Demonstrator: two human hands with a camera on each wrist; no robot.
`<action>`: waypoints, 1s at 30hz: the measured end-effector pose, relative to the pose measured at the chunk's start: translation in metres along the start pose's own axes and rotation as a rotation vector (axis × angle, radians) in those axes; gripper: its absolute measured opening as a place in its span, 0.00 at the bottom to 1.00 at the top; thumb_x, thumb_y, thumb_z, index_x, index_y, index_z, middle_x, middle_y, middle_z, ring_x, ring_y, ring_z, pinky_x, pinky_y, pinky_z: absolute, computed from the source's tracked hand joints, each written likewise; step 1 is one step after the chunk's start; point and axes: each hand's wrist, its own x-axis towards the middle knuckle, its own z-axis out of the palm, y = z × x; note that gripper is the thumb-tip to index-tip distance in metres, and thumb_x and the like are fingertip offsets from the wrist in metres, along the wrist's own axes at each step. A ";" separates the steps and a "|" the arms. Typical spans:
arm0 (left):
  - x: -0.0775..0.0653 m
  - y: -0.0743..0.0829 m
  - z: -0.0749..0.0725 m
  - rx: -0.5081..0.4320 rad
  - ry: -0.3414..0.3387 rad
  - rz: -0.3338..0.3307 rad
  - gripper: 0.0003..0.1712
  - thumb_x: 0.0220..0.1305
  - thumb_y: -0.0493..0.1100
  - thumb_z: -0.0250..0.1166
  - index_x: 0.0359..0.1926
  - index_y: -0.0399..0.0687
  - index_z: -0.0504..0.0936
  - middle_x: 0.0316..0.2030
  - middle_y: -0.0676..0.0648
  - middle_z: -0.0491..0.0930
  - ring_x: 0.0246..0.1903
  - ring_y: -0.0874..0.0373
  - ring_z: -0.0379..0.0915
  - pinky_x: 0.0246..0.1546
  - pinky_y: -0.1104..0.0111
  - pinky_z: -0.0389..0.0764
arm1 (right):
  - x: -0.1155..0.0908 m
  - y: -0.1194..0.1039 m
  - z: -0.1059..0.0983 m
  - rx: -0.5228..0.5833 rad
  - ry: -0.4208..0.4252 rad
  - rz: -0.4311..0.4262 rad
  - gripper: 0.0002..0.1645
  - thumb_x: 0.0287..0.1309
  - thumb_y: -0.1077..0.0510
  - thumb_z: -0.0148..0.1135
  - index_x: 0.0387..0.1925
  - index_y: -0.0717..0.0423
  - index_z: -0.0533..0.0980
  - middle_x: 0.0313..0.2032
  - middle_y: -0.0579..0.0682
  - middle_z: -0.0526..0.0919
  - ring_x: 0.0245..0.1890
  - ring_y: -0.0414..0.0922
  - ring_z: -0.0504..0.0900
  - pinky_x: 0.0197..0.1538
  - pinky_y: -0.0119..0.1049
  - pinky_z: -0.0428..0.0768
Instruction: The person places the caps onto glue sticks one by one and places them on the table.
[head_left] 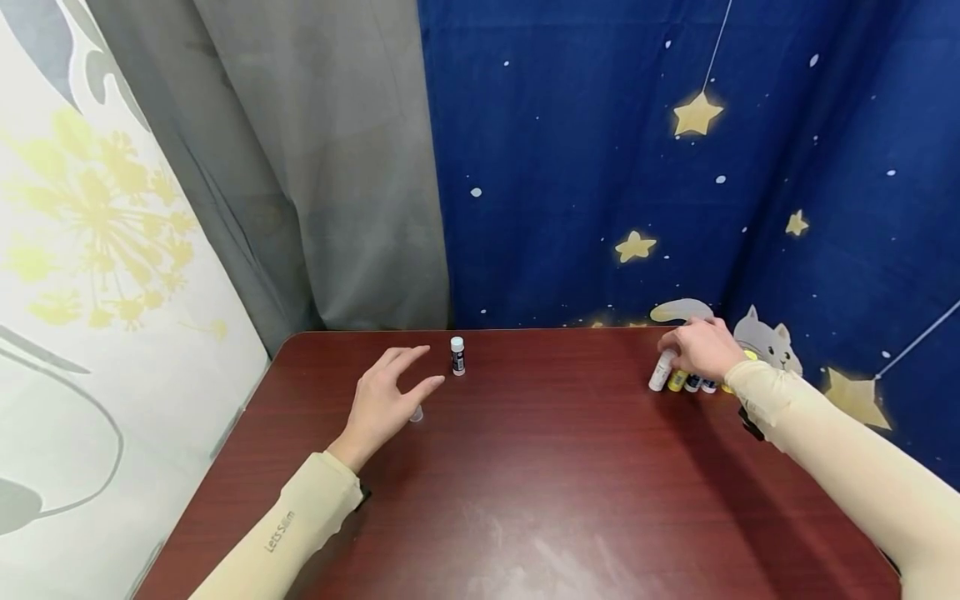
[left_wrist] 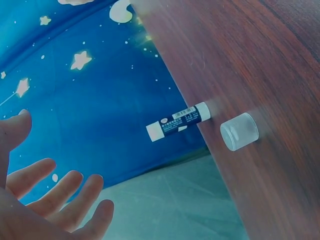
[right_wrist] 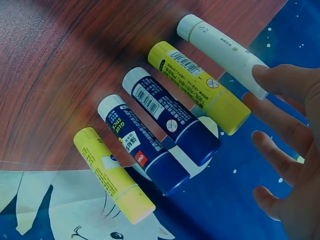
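Note:
My left hand (head_left: 381, 403) hovers over the left part of the table, its thumb and fingers spread with nothing between them. Beneath it stands a small translucent white cap-like cylinder (left_wrist: 240, 131), mostly hidden by the hand in the head view. Farther back, a dark blue glue stick (left_wrist: 181, 120) with white ends stands upright. At the far right, my right hand (head_left: 701, 346) pinches the upper end of a white glue stick (right_wrist: 225, 52), which leans slightly. Beside it is a row: a yellow glue stick (right_wrist: 200, 87), two dark blue glue sticks (right_wrist: 170, 115) and another yellow one (right_wrist: 112, 172).
The reddish-brown wooden table (head_left: 525, 467) ends at a back edge close behind the glue sticks. A blue star-patterned curtain (head_left: 570, 150) and a grey curtain (head_left: 352, 167) hang behind it. A pale patterned panel (head_left: 97, 333) borders the left side.

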 end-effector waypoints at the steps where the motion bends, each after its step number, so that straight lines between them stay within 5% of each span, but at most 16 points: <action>1: 0.000 0.000 -0.001 0.002 0.000 0.000 0.32 0.61 0.59 0.72 0.65 0.60 0.79 0.54 0.55 0.78 0.49 0.58 0.78 0.49 0.54 0.79 | 0.000 0.000 0.000 0.002 0.000 0.001 0.13 0.49 0.61 0.76 0.39 0.45 0.87 0.39 0.46 0.88 0.46 0.56 0.77 0.55 0.68 0.61; 18: 0.002 0.006 -0.006 0.037 0.017 0.027 0.32 0.60 0.59 0.73 0.64 0.59 0.80 0.53 0.55 0.79 0.50 0.57 0.78 0.49 0.54 0.80 | 0.003 -0.004 -0.009 -0.012 0.034 0.006 0.25 0.48 0.56 0.77 0.51 0.47 0.85 0.45 0.49 0.87 0.51 0.56 0.78 0.55 0.69 0.61; 30: 0.002 0.007 -0.016 0.063 0.046 0.037 0.33 0.59 0.58 0.74 0.64 0.58 0.80 0.54 0.51 0.78 0.51 0.53 0.77 0.49 0.52 0.79 | 0.024 -0.067 -0.034 -0.054 0.174 -0.166 0.26 0.51 0.47 0.77 0.54 0.42 0.84 0.49 0.48 0.85 0.49 0.53 0.79 0.55 0.60 0.71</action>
